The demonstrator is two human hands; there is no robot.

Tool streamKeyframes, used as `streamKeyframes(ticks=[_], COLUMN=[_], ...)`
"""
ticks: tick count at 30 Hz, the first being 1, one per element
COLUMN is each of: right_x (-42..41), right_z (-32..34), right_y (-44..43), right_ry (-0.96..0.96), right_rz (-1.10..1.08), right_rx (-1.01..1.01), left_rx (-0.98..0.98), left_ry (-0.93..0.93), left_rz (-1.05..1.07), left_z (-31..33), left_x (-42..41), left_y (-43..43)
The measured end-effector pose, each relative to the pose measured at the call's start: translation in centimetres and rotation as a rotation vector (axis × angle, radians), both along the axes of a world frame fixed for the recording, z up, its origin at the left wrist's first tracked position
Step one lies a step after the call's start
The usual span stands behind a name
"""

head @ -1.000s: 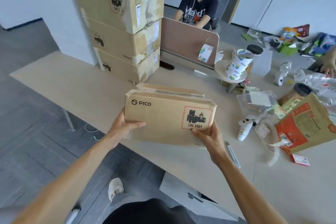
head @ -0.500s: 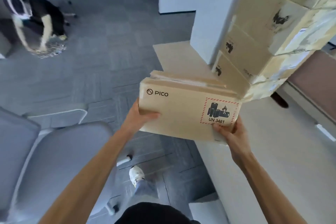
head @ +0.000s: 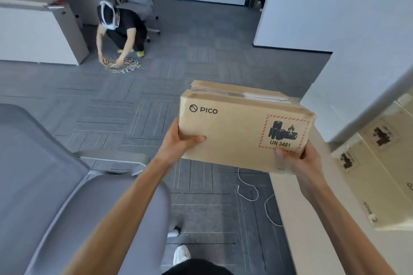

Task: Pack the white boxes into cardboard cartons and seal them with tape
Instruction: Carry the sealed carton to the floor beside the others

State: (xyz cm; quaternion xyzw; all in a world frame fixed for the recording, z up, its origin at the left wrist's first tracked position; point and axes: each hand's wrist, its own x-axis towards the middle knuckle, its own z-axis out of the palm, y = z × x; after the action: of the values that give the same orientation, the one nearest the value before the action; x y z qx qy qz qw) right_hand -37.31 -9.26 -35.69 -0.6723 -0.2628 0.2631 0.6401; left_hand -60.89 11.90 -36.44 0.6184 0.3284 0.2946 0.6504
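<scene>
Grey office chair at left, white cord on carpet, crouching person beyond.

Bright, even indoor light with soft shadows; wide-angle bending at the edges, and motion blur smears the upper-left corner.

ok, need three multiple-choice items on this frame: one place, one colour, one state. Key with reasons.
1. Where is the carton? A on a trolley; B held in the air; C inside a cupboard.
2. The border of its hazard label is: A red; B green; C blue.
3. The left hand: A hangs free; B holds a tape roll; C grips the carton.

Key: 1 B, the left hand and the right hand hold it up by its lower corners. 2 A, red dashes frame the label. 3 C, its thumb lies across the front face at the left end.
</scene>
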Motion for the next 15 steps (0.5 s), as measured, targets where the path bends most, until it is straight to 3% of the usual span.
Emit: streamKeyframes(ticks=[15], right_x=[13.9], right_z=[-1.4], right_y=[22.0], right_ry=[0.121], right_rz=[-0.038], right_rx=[0.136], left_rx=[0.131], left_ry=[0.068], left_rz=[0.037], left_z=[2.2], left_x=[12.9], left_y=[20.7])
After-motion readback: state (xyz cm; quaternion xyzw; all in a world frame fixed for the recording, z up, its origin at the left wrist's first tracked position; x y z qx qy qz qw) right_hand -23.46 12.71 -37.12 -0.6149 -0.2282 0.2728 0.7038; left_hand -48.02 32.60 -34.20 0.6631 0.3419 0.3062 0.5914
